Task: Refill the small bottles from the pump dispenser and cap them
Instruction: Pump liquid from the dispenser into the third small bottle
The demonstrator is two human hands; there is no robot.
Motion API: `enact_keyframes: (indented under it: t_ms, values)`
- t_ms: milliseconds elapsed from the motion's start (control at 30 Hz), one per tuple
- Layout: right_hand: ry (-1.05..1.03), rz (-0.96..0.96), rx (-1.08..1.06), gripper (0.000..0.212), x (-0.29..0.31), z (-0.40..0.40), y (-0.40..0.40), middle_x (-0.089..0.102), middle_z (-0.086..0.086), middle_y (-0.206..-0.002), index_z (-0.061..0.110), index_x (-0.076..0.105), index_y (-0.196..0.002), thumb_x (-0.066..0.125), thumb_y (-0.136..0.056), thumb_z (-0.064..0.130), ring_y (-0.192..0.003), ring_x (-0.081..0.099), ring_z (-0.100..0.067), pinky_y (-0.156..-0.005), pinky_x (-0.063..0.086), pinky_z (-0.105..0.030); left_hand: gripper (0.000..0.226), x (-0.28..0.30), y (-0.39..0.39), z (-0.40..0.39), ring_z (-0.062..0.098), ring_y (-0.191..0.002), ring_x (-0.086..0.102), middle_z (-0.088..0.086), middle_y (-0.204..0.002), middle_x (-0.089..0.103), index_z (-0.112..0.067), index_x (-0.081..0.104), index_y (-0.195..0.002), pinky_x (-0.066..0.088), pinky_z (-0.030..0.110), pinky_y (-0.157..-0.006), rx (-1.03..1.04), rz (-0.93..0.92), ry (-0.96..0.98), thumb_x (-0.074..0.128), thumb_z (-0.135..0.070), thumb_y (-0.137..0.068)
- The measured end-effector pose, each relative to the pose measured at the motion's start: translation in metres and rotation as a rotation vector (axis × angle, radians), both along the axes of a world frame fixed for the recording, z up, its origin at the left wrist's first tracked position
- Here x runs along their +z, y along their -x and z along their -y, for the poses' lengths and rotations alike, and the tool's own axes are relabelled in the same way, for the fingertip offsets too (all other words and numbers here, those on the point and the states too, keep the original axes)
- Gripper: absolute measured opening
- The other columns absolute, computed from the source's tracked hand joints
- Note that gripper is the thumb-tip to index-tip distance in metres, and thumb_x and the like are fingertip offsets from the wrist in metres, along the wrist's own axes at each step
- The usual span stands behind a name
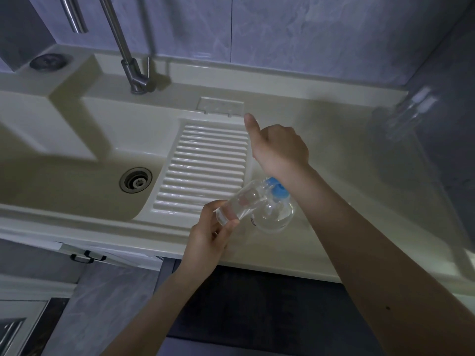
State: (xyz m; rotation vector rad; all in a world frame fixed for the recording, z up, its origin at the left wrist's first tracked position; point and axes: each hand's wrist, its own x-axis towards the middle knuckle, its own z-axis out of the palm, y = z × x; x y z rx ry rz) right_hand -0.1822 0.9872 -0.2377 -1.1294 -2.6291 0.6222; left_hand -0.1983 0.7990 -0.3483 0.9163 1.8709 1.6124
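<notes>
Filling under way, by the look of it: small clear bottle (237, 205), lower centre, pinched at its base in the left grip (208, 242), tilted with its mouth up against the blue pump head (276, 186) of the dispenser (273, 214) on the desk (334, 140). Right grip (279, 147) curled above the pump, thumb out, wrist hiding the nozzle; contact unclear. Next: steady alignment, then pumping. Fill level unreadable; more bottles (408, 111) blurred at far right.
</notes>
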Motion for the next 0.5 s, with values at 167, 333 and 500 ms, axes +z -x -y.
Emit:
enact_keyframes:
  t_ms: [167, 333, 500]
  values:
    - [0.010, -0.011, -0.027, 0.075, 0.002, 0.000, -0.002, 0.051, -0.002, -0.055, 0.011, 0.044, -0.052, 0.013, -0.094, 0.065, -0.050, 0.049, -0.018, -0.051, 0.035, -0.026, 0.026, -0.002, 0.001, -0.002, 0.012, -0.054, 0.047, -0.019, -0.079, 0.056, -0.037, 0.046, -0.111, 0.044, 0.028, -0.053, 0.012, -0.023, 0.019, 0.057, -0.024, -0.091]
    - [0.012, 0.018, -0.025, 0.072, -0.007, 0.005, -0.004, 0.046, 0.000, -0.053, 0.013, 0.040, -0.050, 0.016, -0.095, 0.064, -0.050, 0.045, -0.017, -0.050, 0.031, -0.027, 0.025, -0.009, -0.001, -0.001, 0.013, -0.053, 0.046, -0.020, -0.069, 0.053, -0.030, 0.046, -0.113, 0.043, 0.027, -0.051, 0.007, -0.005, 0.065, 0.058, -0.022, -0.092]
    - [0.010, 0.014, -0.013, 0.071, -0.007, 0.007, -0.004, 0.044, 0.000, -0.052, 0.013, 0.038, -0.050, 0.016, -0.095, 0.064, -0.049, 0.044, -0.017, -0.051, 0.031, -0.027, 0.028, -0.011, -0.003, -0.002, 0.010, -0.052, 0.046, -0.020, -0.072, 0.057, -0.029, 0.046, -0.114, 0.042, 0.023, -0.051, 0.012, 0.016, 0.074, 0.057, -0.015, -0.092]
